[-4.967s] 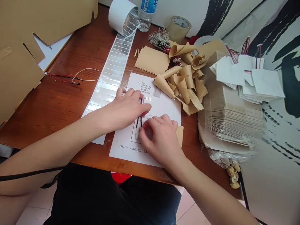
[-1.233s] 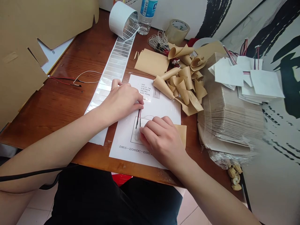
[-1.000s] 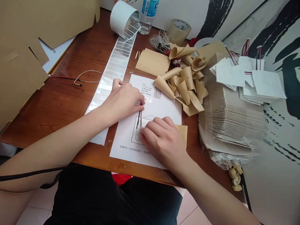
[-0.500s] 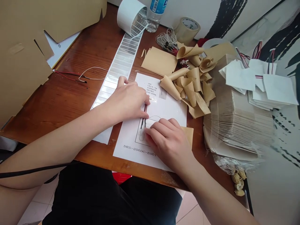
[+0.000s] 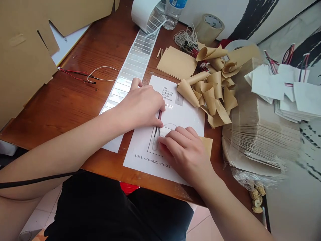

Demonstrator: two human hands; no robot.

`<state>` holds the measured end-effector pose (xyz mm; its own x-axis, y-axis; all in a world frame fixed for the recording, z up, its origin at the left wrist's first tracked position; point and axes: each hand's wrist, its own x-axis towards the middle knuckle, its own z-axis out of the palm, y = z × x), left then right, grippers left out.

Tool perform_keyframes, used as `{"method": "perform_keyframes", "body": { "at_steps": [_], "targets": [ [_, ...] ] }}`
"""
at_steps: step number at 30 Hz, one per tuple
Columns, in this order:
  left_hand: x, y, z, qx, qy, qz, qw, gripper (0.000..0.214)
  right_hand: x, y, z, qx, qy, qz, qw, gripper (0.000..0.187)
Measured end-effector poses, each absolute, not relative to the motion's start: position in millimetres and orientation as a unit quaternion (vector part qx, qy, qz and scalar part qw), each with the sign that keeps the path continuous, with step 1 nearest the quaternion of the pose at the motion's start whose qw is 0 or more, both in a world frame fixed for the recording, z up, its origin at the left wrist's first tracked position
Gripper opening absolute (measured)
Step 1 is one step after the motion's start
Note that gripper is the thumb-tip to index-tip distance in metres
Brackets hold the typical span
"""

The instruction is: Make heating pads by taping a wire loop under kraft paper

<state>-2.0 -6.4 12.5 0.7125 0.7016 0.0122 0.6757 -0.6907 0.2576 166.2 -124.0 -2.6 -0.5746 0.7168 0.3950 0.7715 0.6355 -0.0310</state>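
On a printed white sheet [image 5: 142, 147] with a drawn rectangle, my left hand [image 5: 147, 103] pins a wire harness [image 5: 159, 115] of red and black wires between thumb and fingertips. Black-sleeved wire ends [image 5: 155, 132] reach below the thumb into the rectangle. There a thin white wire [image 5: 154, 145] forms a narrow loop. My right hand [image 5: 184, 147] is closed in a pinch at the right side of this loop, on the white wire. Its palm and curled fingers cover part of the rectangle. A brown paper square [image 5: 207, 145] shows from behind the right hand.
A label strip [image 5: 135, 62] runs from a roll [image 5: 146, 15] behind my left hand. Another harness [image 5: 77, 74] lies left. Curled brown papers [image 5: 208, 90], stacked brown squares [image 5: 177, 62], a wire bundle [image 5: 187, 40] and tape [image 5: 209, 28] stand behind. Bagged card sheets [image 5: 263, 134] are right.
The camera view has shifted a little, so the table's contents appear farther right. Both hands keep nearly the same place and grip on the sheet.
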Motion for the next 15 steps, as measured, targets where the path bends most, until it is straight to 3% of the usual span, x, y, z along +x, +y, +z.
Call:
{"method": "perform_keyframes", "body": {
  "at_steps": [15],
  "targets": [
    [-2.4, -8.0, 16.3, 0.914, 0.379, 0.062, 0.134, 0.025, 164.0, -127.2, 5.3, -0.422, -0.884, -0.069, 0.191, 0.026]
  ]
}}
